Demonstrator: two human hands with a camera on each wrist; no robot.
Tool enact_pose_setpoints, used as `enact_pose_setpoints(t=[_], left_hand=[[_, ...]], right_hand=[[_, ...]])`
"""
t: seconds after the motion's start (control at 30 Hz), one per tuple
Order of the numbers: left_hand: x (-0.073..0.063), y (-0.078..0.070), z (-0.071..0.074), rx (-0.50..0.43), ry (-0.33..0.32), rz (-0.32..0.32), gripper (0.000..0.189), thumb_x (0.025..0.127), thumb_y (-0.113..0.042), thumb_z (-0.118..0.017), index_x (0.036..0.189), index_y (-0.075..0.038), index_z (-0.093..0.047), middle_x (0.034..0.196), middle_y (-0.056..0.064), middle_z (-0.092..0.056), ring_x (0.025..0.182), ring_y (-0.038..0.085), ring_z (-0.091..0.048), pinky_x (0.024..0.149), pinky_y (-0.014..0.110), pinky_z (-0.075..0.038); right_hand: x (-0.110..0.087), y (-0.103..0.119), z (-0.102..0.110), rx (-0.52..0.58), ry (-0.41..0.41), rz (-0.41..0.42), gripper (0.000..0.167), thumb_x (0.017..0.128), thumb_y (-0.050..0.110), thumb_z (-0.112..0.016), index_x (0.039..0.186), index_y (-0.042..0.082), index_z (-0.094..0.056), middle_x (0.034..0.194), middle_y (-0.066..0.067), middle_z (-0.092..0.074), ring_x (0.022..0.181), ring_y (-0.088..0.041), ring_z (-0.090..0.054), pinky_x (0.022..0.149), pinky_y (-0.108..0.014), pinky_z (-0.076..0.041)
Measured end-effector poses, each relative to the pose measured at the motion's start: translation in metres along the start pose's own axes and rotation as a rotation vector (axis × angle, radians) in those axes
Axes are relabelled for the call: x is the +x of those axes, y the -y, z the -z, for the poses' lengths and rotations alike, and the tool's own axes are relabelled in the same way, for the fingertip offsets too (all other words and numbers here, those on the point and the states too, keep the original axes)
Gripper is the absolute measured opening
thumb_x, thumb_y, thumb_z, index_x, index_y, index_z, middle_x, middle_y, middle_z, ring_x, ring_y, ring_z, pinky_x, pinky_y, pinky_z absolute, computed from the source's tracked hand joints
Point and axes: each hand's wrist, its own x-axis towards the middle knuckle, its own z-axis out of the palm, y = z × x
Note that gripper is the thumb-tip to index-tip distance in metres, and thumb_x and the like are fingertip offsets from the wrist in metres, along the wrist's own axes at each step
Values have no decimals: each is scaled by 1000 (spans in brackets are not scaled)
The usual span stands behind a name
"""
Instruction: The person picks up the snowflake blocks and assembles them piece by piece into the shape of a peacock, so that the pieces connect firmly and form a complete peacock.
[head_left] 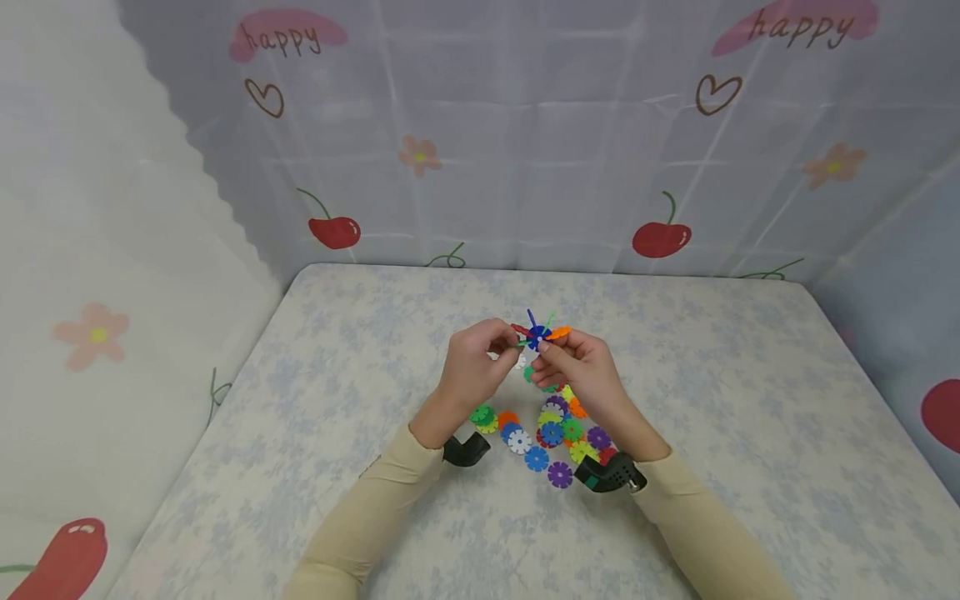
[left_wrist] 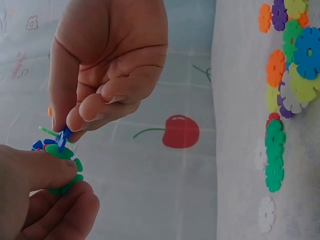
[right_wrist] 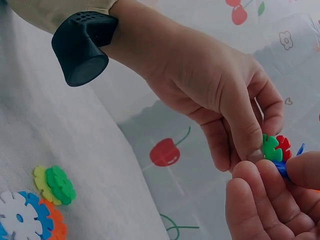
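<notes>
Above the table, both hands hold a small cluster of notched plastic snowflake discs joined at angles. A blue snowflake disc [head_left: 536, 335] sits at its centre, with the right hand [head_left: 591, 368] pinching it between thumb and fingers. Against it is a green snowflake disc [right_wrist: 270, 148], gripped by the thumb and fingers of the left hand [head_left: 478, 357]. A red snowflake disc [right_wrist: 283, 145] stands beside the green one. On the right side of the cluster an orange snowflake disc [head_left: 559, 332] sticks out near the right fingers. Fingertips partly hide where the discs join.
Loose snowflake discs in many colours lie below the hands, including a purple disc [head_left: 559, 475], a white disc [head_left: 519, 442] and overlapping green discs [left_wrist: 274, 155]. The pale patterned table [head_left: 360, 333] meets a printed curtain [head_left: 525, 167] behind.
</notes>
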Motion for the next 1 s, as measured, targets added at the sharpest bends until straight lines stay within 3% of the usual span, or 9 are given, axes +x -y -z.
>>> enact_pose_setpoints(t=[0.57, 0.73, 1.0], left_hand=[[2, -10, 4, -21, 25, 112, 9, 87, 9, -66, 85, 1, -70, 84, 15, -75, 75, 22, -75, 73, 25, -62], [2, -11, 5, 32, 9, 63, 8, 87, 7, -69, 84, 2, -73, 83, 14, -76, 73, 22, -75, 73, 26, -62], [-1, -5, 7, 99, 4, -97, 9, 88, 7, -72, 81, 0, -75, 78, 11, -76, 69, 19, -73, 69, 26, -62]], right_hand=[[2, -6, 3, -8, -2, -17, 22, 104, 15, -57, 105, -7, -60, 78, 6, -74, 70, -8, -74, 71, -26, -62], [1, -6, 4, 4, 4, -27, 23, 105, 16, -56, 103, -7, -59, 78, 5, -74, 69, -8, -74, 71, -25, -62], [3, -10, 0, 50, 28, 8, 19, 105, 13, -56, 96, -3, -61, 73, 7, -72, 64, -7, -72, 67, -25, -62]])
